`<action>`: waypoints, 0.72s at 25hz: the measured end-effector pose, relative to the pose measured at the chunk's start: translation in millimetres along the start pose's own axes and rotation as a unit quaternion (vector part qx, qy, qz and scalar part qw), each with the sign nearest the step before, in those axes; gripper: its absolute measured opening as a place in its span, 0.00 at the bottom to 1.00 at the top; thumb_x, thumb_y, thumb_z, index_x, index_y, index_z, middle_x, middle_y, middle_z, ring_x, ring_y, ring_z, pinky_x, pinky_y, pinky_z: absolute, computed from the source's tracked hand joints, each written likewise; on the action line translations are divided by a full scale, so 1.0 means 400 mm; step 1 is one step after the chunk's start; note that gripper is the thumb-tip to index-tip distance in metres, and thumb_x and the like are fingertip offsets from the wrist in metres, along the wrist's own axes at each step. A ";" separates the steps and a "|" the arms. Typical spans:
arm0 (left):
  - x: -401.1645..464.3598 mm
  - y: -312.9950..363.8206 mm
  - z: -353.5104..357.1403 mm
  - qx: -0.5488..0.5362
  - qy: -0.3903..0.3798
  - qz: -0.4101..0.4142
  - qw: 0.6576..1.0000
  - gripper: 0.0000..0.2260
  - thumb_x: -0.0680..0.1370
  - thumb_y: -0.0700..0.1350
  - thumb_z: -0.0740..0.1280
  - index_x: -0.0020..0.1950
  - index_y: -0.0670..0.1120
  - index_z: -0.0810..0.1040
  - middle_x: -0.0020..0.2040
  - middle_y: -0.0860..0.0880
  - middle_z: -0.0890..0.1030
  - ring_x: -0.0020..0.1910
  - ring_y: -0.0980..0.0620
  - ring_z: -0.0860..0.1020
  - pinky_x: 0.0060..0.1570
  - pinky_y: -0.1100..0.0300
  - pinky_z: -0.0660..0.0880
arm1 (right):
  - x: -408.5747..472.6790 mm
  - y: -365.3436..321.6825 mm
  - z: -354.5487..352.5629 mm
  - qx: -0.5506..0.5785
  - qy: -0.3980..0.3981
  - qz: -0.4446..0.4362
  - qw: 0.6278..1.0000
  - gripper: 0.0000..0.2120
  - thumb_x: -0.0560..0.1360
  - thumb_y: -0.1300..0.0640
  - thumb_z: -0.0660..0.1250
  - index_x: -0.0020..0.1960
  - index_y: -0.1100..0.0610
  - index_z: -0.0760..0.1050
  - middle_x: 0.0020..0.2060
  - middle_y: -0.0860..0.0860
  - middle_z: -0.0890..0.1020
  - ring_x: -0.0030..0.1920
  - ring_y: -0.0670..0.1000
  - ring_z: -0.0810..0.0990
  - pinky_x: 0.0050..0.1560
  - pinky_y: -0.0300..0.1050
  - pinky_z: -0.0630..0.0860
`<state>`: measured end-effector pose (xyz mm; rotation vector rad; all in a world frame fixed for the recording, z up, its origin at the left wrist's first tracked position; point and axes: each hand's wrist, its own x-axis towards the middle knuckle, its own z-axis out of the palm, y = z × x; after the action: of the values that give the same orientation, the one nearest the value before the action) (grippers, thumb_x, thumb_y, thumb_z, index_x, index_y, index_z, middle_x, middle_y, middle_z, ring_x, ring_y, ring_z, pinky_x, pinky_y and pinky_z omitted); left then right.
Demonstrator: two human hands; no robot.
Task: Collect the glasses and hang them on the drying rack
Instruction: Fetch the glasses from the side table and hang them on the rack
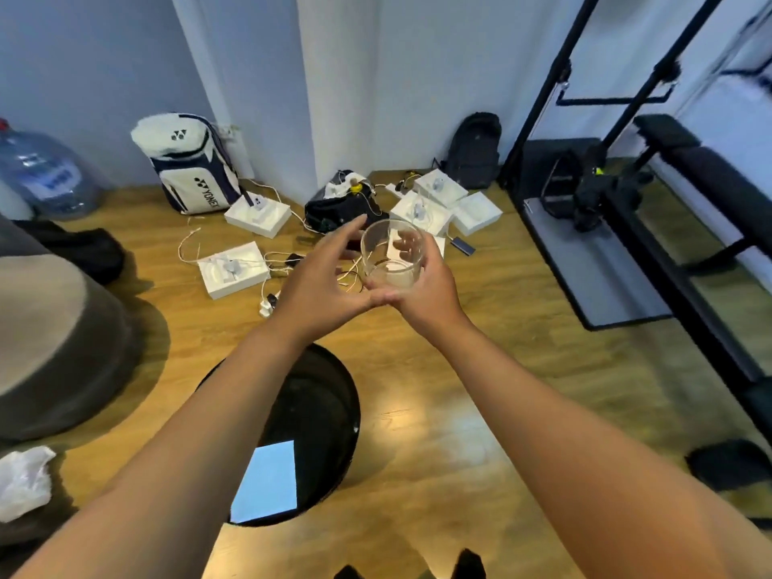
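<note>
Both forearms reached out from the bottom of the view, over a round black stool [317,411] with a pale blue card [267,480] lying on it; the right hand [422,296] held a clear glass [392,254] upright in mid-air above the wooden floor [480,369], its fingers [407,244] wrapped round the far side and showing through the wall; the left hand [323,282] sat just beside it, fingers spread apart and closed on nothing, thumb touching the right thumb near the base of the glass.

Risk, as I judged it, lay mostly in the grip: a smooth glass held by one hand could slip during a handover, and the hard floor below would likely break it; the left hand's open fingers gave little support at that instant. No drying rack could be made out, so the carry might be long.

Room to move was uneven; straight ahead the floor was littered with white boxes [234,269], loose cables [188,244] and a black bag [338,211], all trip hazards; a white backpack [188,160] stood against the wall and a water bottle [46,173] sat at far left; a black metal frame [626,252] crowded the right, and a grey rounded seat [54,340] the left; bare floor lay open to the near right.
</note>
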<state>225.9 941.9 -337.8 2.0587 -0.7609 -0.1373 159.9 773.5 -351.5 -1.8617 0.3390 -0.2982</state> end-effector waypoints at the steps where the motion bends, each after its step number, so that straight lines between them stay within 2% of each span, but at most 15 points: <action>1: 0.009 0.035 0.000 -0.005 -0.004 0.010 1.000 0.50 0.64 0.71 0.77 0.82 0.63 0.60 0.75 0.57 0.73 0.65 0.59 0.76 0.63 0.53 0.78 | -0.011 -0.021 -0.036 -0.002 0.011 -0.002 1.000 0.44 0.63 0.50 0.86 0.73 0.49 0.69 0.63 0.45 0.78 0.66 0.49 0.78 0.66 0.52 0.78; 3: 0.022 0.119 0.008 -0.015 -0.012 0.035 0.999 0.48 0.66 0.68 0.78 0.81 0.62 0.61 0.75 0.56 0.73 0.66 0.58 0.76 0.62 0.58 0.75 | -0.042 -0.062 -0.121 -0.010 0.035 -0.016 0.999 0.45 0.61 0.46 0.85 0.73 0.48 0.69 0.64 0.46 0.78 0.67 0.50 0.77 0.67 0.57 0.77; 5: 0.033 0.199 0.026 -0.022 -0.023 0.055 0.998 0.46 0.66 0.68 0.78 0.80 0.61 0.64 0.75 0.57 0.73 0.66 0.58 0.75 0.63 0.60 0.73 | -0.075 -0.097 -0.217 -0.021 0.058 -0.022 0.998 0.42 0.63 0.45 0.84 0.71 0.47 0.69 0.63 0.45 0.79 0.67 0.49 0.77 0.67 0.55 0.77; 6: 0.038 0.238 0.039 -0.021 -0.030 0.063 0.997 0.45 0.65 0.70 0.76 0.79 0.61 0.66 0.74 0.58 0.74 0.66 0.59 0.76 0.63 0.59 0.74 | -0.094 -0.116 -0.269 -0.026 0.068 -0.024 0.997 0.40 0.64 0.45 0.84 0.71 0.47 0.70 0.63 0.45 0.79 0.66 0.48 0.77 0.65 0.51 0.78; 9: 0.061 0.353 0.089 -0.015 -0.054 0.090 0.994 0.40 0.66 0.75 0.72 0.75 0.61 0.72 0.70 0.62 0.75 0.64 0.65 0.75 0.65 0.50 0.77 | -0.149 -0.174 -0.426 -0.040 0.089 -0.025 0.995 0.37 0.68 0.52 0.83 0.72 0.50 0.70 0.62 0.48 0.79 0.62 0.43 0.79 0.53 0.32 0.78; 10: 0.070 0.404 0.110 -0.018 -0.060 0.103 0.993 0.38 0.67 0.75 0.71 0.74 0.61 0.72 0.70 0.62 0.75 0.64 0.66 0.75 0.65 0.50 0.77 | -0.171 -0.194 -0.483 -0.041 0.105 -0.027 0.993 0.36 0.69 0.53 0.83 0.72 0.50 0.70 0.62 0.48 0.79 0.60 0.43 0.80 0.51 0.31 0.77; 13: 0.091 0.587 0.177 -0.033 -0.075 0.159 0.984 0.37 0.69 0.74 0.69 0.75 0.60 0.72 0.70 0.62 0.74 0.65 0.63 0.75 0.61 0.58 0.75 | -0.251 -0.245 -0.649 -0.048 0.161 -0.034 0.985 0.36 0.69 0.50 0.83 0.71 0.49 0.70 0.60 0.46 0.80 0.58 0.45 0.82 0.55 0.39 0.80; 14: 0.096 0.646 0.204 -0.036 -0.080 0.177 0.980 0.38 0.69 0.73 0.69 0.75 0.59 0.71 0.70 0.62 0.74 0.64 0.63 0.75 0.60 0.61 0.74 | -0.282 -0.261 -0.700 -0.051 0.176 -0.035 0.983 0.36 0.69 0.50 0.83 0.72 0.50 0.70 0.60 0.46 0.80 0.58 0.45 0.82 0.54 0.39 0.81; 18: 0.091 0.837 0.323 -0.045 -0.110 0.231 0.966 0.35 0.72 0.69 0.72 0.76 0.59 0.71 0.72 0.61 0.75 0.63 0.65 0.74 0.60 0.63 0.74 | -0.411 -0.308 -0.880 -0.058 0.230 -0.040 0.971 0.37 0.68 0.49 0.83 0.72 0.49 0.70 0.60 0.44 0.79 0.59 0.42 0.80 0.47 0.27 0.77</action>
<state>51.8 694.7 -141.2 1.7461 -1.3273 -0.1344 -111.6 562.9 -132.8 -1.9122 0.6075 -0.7860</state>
